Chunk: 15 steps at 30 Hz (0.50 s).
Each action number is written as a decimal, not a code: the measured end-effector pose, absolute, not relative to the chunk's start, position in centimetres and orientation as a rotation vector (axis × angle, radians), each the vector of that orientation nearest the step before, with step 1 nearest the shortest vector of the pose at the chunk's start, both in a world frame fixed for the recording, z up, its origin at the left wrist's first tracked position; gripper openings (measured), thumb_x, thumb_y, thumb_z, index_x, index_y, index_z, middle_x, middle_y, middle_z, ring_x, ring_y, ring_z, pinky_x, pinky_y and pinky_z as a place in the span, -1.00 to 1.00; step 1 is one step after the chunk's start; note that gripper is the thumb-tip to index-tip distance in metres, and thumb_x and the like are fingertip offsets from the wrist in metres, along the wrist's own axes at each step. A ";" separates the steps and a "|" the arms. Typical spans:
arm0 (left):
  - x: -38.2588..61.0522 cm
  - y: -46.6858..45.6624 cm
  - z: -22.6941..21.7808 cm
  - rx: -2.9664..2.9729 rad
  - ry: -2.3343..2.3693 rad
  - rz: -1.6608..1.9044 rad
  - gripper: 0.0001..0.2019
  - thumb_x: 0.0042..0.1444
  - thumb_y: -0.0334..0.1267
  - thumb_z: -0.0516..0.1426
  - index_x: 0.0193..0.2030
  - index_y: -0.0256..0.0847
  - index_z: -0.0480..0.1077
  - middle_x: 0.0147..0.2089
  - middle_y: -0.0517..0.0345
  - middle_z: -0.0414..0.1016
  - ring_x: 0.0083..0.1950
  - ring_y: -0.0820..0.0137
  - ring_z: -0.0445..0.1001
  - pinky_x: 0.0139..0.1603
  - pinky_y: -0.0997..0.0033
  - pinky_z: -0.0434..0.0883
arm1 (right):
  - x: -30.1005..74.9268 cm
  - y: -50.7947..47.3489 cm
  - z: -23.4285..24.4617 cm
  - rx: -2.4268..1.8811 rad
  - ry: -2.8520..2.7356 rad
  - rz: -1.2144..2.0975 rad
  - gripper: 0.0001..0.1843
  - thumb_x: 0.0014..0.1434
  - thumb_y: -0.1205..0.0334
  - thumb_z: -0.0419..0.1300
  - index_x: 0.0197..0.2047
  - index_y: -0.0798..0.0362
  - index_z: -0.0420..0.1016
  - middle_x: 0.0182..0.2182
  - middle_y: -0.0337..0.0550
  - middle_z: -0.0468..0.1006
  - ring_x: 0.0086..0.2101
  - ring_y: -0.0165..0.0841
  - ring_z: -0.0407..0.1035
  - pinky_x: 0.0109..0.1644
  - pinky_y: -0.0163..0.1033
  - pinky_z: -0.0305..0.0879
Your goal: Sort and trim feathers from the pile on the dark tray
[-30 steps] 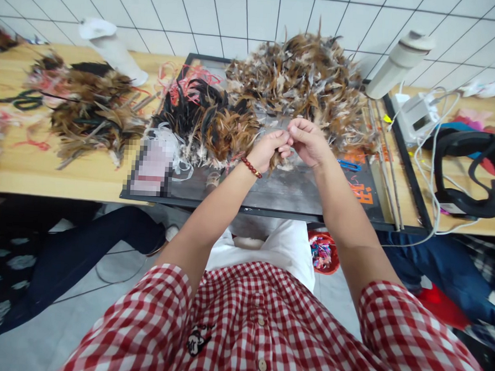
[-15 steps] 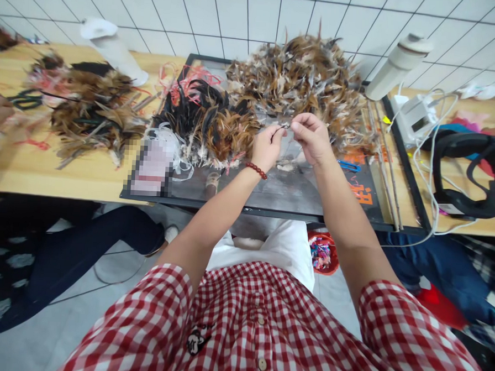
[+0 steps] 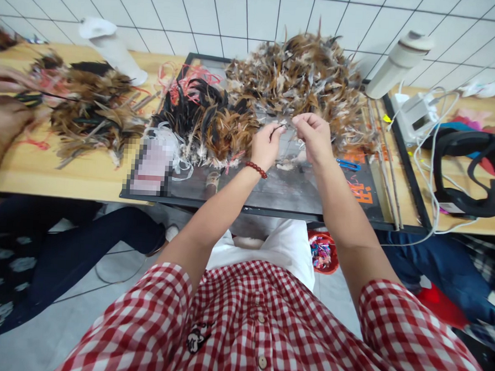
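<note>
My left hand (image 3: 266, 146), with a red bead bracelet at the wrist, pinches a small dark feather (image 3: 277, 130) between thumb and forefinger. A pale tip shows at the feather's end. Just to the right, my right hand (image 3: 315, 136) is closed in a pinch; whatever it holds is too small to make out. A narrow gap separates the two hands. Behind them rises a big heap of brown and grey feathers (image 3: 295, 72). Left of my left hand lies a pile of black and brown feathers (image 3: 215, 123) on the black-framed board (image 3: 272, 189).
A co-worker's hands (image 3: 6, 103) are at the left, by another feather pile (image 3: 97, 111). White bottles (image 3: 113, 51) stand near the wall. Thin sticks (image 3: 387, 165), a blue cutter (image 3: 348, 165), a white charger (image 3: 417, 117) and a black strap (image 3: 470, 169) lie to the right.
My right hand has drawn slightly right and down, away from the feather, which stays in my left hand. The co-worker's hands have come further into view at the left.
</note>
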State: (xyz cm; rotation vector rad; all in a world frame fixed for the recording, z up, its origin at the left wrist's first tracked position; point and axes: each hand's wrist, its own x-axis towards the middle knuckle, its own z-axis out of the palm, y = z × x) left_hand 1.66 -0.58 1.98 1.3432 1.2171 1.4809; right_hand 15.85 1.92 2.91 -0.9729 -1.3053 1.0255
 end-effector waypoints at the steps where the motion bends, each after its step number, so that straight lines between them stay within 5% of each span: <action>1: 1.6 -0.6 2.0 1.342 1.216 1.484 -0.83 0.27 -0.20 0.27 -0.36 -0.11 0.50 -0.39 0.16 0.56 -0.07 0.29 0.57 0.02 0.38 0.41 | 15.7 1.7 3.0 -0.981 -1.340 1.024 -0.49 0.01 -0.27 0.51 -0.37 -0.03 0.47 -0.47 -0.31 0.39 -0.37 -0.42 0.32 -0.30 -0.28 0.29; 4: 1.6 -0.5 2.0 1.315 1.223 1.480 -0.82 0.27 -0.16 0.28 -0.35 -0.12 0.50 -0.39 0.16 0.55 -0.08 0.30 0.57 0.01 0.38 0.42 | 15.4 1.3 3.1 -1.006 -1.400 1.005 -0.50 -0.03 -0.22 0.55 -0.39 -0.02 0.49 -0.46 -0.31 0.43 -0.35 -0.41 0.31 -0.28 -0.27 0.30; 11: 1.6 -0.2 2.3 1.259 1.177 1.423 -0.82 0.26 -0.12 0.29 -0.33 -0.11 0.54 -0.37 0.16 0.57 -0.05 0.32 0.59 -0.02 0.41 0.43 | 16.3 2.4 2.8 -0.967 -1.282 1.039 -0.54 0.24 -0.21 0.37 -0.39 -0.04 0.38 -0.49 -0.32 0.30 -0.39 -0.44 0.32 -0.32 -0.29 0.25; 15: 1.5 0.1 1.9 1.244 1.155 1.408 -0.80 0.28 -0.06 0.28 -0.27 -0.11 0.57 -0.34 0.14 0.60 -0.04 0.30 0.59 -0.03 0.40 0.45 | 15.9 1.8 3.1 -0.976 -1.329 0.985 -0.49 0.10 -0.28 0.46 -0.37 -0.03 0.45 -0.45 -0.31 0.38 -0.31 -0.40 0.37 -0.26 -0.27 0.29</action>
